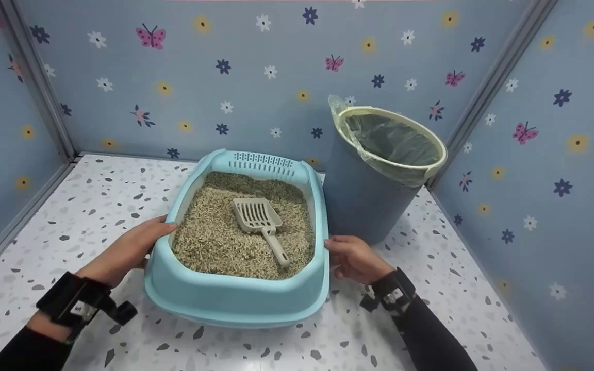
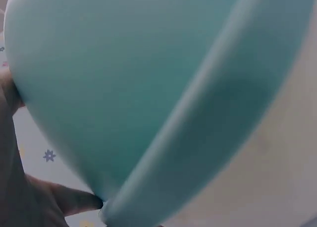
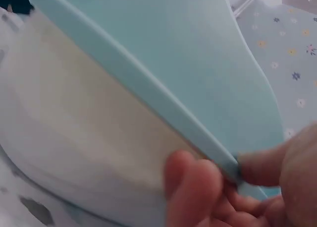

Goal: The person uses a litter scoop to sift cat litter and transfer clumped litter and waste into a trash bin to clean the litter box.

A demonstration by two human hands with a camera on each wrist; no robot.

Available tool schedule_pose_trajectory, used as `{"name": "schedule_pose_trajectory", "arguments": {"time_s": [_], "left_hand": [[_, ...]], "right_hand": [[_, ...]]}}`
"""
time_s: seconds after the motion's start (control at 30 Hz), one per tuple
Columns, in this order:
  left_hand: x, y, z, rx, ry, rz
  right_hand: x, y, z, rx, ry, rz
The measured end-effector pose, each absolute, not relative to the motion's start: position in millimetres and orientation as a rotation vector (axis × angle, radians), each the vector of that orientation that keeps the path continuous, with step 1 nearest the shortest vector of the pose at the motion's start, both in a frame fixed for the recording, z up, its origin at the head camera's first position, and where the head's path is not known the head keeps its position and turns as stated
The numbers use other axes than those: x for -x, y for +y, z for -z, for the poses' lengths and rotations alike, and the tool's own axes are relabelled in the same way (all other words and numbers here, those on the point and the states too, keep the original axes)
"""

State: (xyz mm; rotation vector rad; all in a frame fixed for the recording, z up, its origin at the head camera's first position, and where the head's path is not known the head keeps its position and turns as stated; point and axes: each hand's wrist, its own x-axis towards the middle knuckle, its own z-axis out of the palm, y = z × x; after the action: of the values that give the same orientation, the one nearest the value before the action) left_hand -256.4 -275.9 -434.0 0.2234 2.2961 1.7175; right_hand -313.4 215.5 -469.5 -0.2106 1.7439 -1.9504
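Note:
A light-blue litter box [image 1: 235, 299] stands on the speckled surface, filled with tan pellet litter [image 1: 209, 247]. On the litter lies a beige slotted litter scoop [image 1: 256, 214], its handle towards the near right. My left hand [image 1: 129, 247] grips the box's left side, thumb over the upper rim. In the left wrist view a finger [image 2: 74, 199] meets the blue shell's lower edge. My right hand [image 1: 359, 259] pinches the right side. The right wrist view shows the thumb [image 3: 262, 165] against the blue shell and curled fingers under its projecting edge, beside the whitish base [image 3: 94, 123].
A tall grey-blue trash bin [image 1: 364, 201] with a cream rim and clear liner [image 1: 390, 136] stands close behind the box at right. Blue walls [image 1: 256, 93] with flowers and butterflies enclose the back and sides. The white speckled surface [image 1: 101, 206] extends around the box.

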Motion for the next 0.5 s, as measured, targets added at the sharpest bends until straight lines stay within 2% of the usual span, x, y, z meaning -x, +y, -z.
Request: {"name": "schedule_pose_trajectory", "arguments": {"time_s": [0.27,0.5], "left_hand": [[200,-264,430,-0.2,2.405,-1.63],[194,-256,432,-0.126,2.528,-1.649]], "right_hand": [[333,210,474,0.152,1.664,2.155],[331,203,477,0.174,1.598,2.216]]}}
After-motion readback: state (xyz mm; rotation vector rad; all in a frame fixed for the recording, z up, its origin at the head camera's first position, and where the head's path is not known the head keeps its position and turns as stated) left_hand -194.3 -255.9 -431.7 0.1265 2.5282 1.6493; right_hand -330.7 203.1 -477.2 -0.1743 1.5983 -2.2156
